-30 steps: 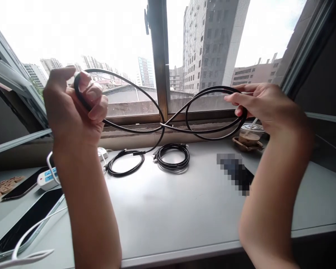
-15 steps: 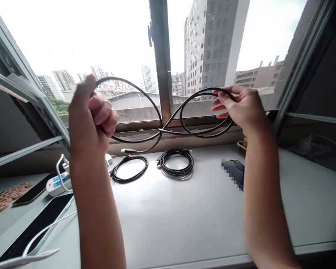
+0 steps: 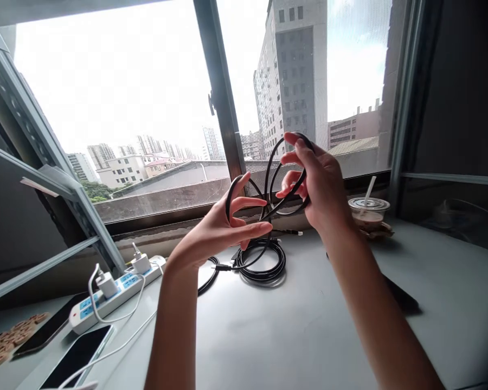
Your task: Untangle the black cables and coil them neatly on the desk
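Note:
A black cable (image 3: pixel 268 173) hangs in loops between my two hands, above the table. My right hand (image 3: pixel 313 173) has a loop pinched between thumb and index finger, while the other fingers curl loosely. My left hand (image 3: pixel 236 219) has its fingers spread, with one loop of the cable draped over them rather than gripped. One cable end, a dark plug (image 3: pixel 223 267), dangles below my left hand. Behind it on the table lies a coiled black cable (image 3: pixel 278 273). Another black coil (image 3: pixel 209 283) is partly hidden by my left forearm.
Left on the table (image 3: pixel 260 336) are a power strip (image 3: pixel 117 303) with white chargers, a phone (image 3: pixel 79 357) and white cables. At the back right stands a lidded drink cup (image 3: pixel 368 208) with a straw. A dark phone (image 3: pixel 402 295) is partly behind my right forearm. A window rises behind.
My hands have come together from wide apart. The left fist has opened, its fingers now spread under a cable loop. The right hand still pinches the cable. The view has tilted.

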The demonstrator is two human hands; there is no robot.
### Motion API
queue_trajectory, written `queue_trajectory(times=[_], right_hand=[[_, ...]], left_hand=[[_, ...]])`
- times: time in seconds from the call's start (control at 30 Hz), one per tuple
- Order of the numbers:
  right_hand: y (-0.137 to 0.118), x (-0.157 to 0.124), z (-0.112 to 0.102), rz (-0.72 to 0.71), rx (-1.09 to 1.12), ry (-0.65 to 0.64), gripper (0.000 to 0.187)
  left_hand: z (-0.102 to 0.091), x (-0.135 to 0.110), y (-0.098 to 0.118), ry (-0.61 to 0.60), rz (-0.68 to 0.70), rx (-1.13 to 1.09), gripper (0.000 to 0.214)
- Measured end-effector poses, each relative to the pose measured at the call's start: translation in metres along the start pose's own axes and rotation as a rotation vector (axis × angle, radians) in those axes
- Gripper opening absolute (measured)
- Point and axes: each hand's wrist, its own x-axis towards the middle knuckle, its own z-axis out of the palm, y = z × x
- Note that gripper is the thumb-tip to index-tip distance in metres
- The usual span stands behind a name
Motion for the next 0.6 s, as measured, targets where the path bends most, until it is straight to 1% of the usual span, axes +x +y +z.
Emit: queue_trajectory(times=[0.07,0.13,0.27,0.33,0.4,0.47,0.53,0.6], right_hand=[[0.003,0.001,-0.003,-0.041,-0.001,0.056,0.058],[0.002,0.000,-0.009,-0.073,-0.005,0.068,0.067],[-0.009,-0.007,-0.022,-0.076,-0.035,0.007,0.063],[-0.015,-0.008,-0.026,-0.053,-0.065,-0.050,0.058],[-0.018,-0.007,-0.030,-0.016,-0.067,-0.092,0.052],[-0.017,-0.004,-0.034,0.028,-0.014,-0.087,0.043],[-0.014,-0.002,-0.039,0.078,0.054,-0.067,0.037],[-0.009,0.000,-0.043,0.138,0.091,-0.088,0.034]], left_hand=[[0.003,0.002,-0.002,-0.049,0.018,0.007,0.095],[0.008,0.006,-0.006,-0.086,0.041,0.008,0.095],[0.018,0.014,-0.015,-0.197,0.043,-0.014,0.095],[0.020,0.015,-0.017,-0.212,0.061,0.005,0.092],[0.019,0.015,-0.015,-0.166,0.104,0.054,0.089],[0.016,0.013,-0.013,-0.072,0.145,0.097,0.090],[0.011,0.011,-0.009,0.073,0.185,0.121,0.093],[0.004,0.010,-0.007,0.243,0.238,0.147,0.098]])
